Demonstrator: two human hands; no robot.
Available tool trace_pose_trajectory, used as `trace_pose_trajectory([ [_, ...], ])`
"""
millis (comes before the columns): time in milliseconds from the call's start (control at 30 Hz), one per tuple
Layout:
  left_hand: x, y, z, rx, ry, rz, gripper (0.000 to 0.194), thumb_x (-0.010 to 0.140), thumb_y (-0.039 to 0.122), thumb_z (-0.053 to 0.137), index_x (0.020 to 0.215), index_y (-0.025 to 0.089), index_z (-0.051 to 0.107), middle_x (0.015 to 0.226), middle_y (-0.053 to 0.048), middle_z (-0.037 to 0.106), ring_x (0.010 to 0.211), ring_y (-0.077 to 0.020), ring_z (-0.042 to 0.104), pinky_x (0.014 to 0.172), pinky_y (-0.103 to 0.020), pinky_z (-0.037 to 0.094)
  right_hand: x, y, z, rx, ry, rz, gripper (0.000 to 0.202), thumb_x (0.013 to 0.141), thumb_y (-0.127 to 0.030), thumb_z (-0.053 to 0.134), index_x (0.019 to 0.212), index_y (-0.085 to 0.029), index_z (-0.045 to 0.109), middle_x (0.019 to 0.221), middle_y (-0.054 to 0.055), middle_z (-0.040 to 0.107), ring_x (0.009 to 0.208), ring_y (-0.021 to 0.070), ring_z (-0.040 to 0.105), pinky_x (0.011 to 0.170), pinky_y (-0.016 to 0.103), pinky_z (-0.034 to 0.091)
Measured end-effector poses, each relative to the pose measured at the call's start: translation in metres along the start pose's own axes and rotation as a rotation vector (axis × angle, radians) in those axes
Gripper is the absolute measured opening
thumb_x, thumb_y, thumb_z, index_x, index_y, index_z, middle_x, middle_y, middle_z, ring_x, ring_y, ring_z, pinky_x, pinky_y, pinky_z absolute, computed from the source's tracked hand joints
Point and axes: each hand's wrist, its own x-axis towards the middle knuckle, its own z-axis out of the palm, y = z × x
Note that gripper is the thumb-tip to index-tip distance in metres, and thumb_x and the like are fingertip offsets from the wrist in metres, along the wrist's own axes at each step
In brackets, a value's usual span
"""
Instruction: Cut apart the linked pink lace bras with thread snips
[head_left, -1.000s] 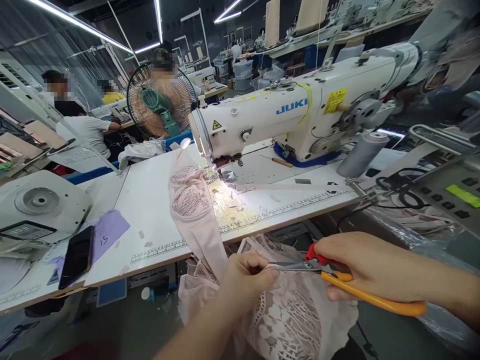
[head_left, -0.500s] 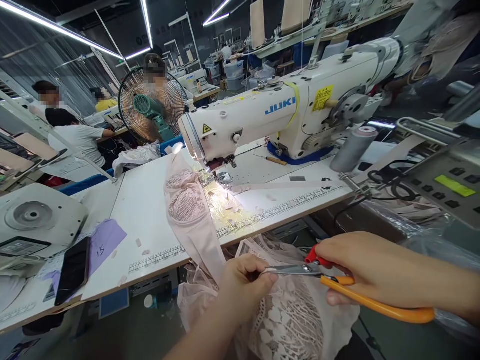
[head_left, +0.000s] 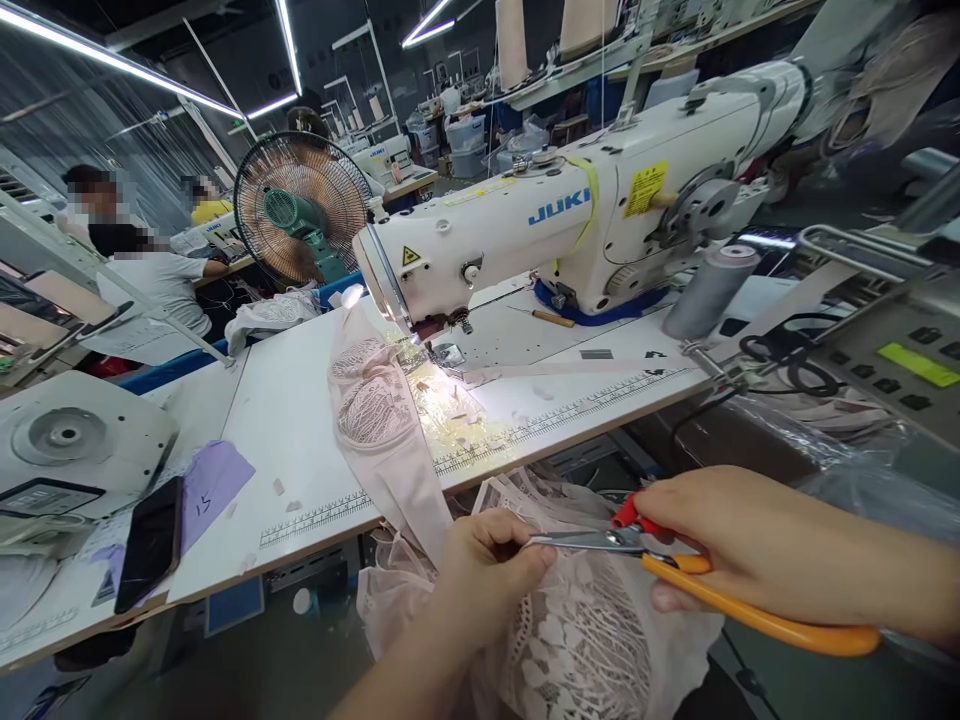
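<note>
Fingers of my left hand [head_left: 487, 570] are pinched at the edge of a pale pink lace bra [head_left: 585, 640] that hangs below the table's front edge. My right hand [head_left: 735, 540] is wrapped around the orange and red handles of a pair of scissors [head_left: 589, 540]. The blades point left, and their tips touch the spot where my left fingers pinch; the fabric between them is mostly hidden. Another pale pink lace bra [head_left: 375, 410] lies on the table by the needle of the white sewing machine [head_left: 495, 245], its band draping over the edge toward my left hand.
On the white table [head_left: 292, 400], fabric scraps lie along a printed ruler. A phone [head_left: 150, 540] rests on purple paper [head_left: 214, 490] at the left. At the right are a grey thread cone [head_left: 709, 290] and a control panel [head_left: 892, 350]. Behind stand a fan [head_left: 300, 210] and seated people.
My view has shifted very slightly. Both hands, the scissors and the bra keep nearly the same position.
</note>
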Motion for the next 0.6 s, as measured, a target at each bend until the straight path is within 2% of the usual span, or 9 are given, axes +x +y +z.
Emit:
trace_pose_trajectory([
  [133,-0.0001,0.0024,-0.0002,0.016,0.001,-0.002,0.029,0.064,0.037,0.076,0.054,0.015,0.060,0.059,0.002,0.047,0.057,-0.0111,0.040,0.057,-0.027,0.031,0.0004,0.0024,0.0028,-0.002,-0.023,-0.010,0.051,0.086,-0.072,0.047,0.076,-0.022,0.049,0.077,0.009,0.062,0.067,0.0284,0.057,0.056,0.032,0.028],
  [367,-0.0004,0.0039,0.0003,0.022,0.007,-0.015,0.028,0.063,0.037,0.076,0.055,0.015,0.062,0.058,0.001,0.048,0.057,-0.0114,0.041,0.056,-0.027,0.031,0.0004,0.0005,0.0012,0.025,-0.003,-0.006,0.042,0.087,-0.061,0.051,0.072,-0.023,0.045,0.076,0.011,0.064,0.067,0.0305,0.059,0.056,0.033,0.028],
  [600,0.0005,0.0021,-0.0002,0.043,-0.008,-0.023,0.025,0.063,0.036,0.076,0.057,0.015,0.066,0.059,0.000,0.051,0.057,-0.0119,0.043,0.056,-0.027,0.031,0.0011,0.0030,0.0038,0.009,-0.025,0.001,0.043,0.087,-0.063,0.050,0.075,-0.021,0.049,0.078,0.011,0.065,0.070,0.0315,0.061,0.058,0.034,0.030],
])
